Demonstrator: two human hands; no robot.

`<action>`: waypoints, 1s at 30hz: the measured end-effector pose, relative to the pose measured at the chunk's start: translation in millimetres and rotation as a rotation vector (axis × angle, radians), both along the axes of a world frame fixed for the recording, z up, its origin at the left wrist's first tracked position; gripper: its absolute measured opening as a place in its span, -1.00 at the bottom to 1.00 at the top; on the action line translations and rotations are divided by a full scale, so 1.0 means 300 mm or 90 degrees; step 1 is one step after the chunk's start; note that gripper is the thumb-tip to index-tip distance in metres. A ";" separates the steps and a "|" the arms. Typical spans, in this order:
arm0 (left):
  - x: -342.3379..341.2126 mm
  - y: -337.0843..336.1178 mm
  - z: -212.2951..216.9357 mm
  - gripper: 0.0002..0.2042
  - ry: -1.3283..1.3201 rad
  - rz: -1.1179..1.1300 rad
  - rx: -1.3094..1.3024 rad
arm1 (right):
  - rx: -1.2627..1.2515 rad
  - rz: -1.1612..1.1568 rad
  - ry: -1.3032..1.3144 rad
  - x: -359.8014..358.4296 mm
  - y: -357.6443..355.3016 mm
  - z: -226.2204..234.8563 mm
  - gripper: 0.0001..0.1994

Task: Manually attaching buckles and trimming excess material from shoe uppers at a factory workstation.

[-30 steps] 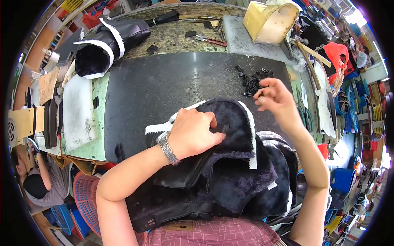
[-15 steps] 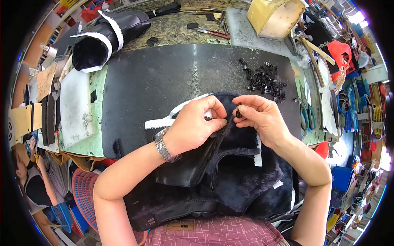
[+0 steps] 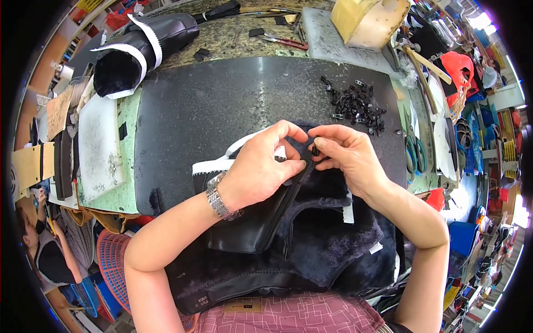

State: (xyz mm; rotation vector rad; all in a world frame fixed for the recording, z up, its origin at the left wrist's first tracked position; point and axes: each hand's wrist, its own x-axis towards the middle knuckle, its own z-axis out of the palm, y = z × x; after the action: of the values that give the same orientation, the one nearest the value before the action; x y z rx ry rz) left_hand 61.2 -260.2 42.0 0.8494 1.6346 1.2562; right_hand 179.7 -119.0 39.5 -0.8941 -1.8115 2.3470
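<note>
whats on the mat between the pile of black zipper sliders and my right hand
Nothing: in the head view only bare black mat separates the pile of black zipper sliders from the right hand, which pinches one small slider at the furry boot piece.

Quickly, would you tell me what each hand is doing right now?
Left hand: pinched shut on the black fur-lined boot piece.
Right hand: pinched shut on a small black zipper slider.

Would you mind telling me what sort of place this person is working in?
Probably a footwear or leather-goods workshop: both hands work on a black fur-lined leather boot upper on a dark rubber-topped workbench, beside a pile of small black zipper sliders and red-handled pliers.
</note>
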 end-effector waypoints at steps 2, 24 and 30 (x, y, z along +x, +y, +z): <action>0.001 -0.002 0.001 -0.71 -0.008 0.004 0.005 | 0.000 0.003 0.001 -0.001 -0.001 -0.001 -0.77; 0.012 -0.001 -0.004 -0.72 0.038 0.022 0.031 | 0.049 0.008 -0.014 -0.001 -0.022 0.002 -0.79; -0.015 -0.007 -0.017 -0.71 -0.075 -0.016 -0.011 | 0.341 0.034 0.029 0.019 -0.066 0.019 -0.88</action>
State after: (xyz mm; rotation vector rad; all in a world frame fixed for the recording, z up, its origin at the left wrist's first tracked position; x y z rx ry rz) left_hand 56.8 -262.2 37.1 0.7687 1.5356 1.2487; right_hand 185.4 -138.7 45.2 -0.7125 -2.2902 1.7319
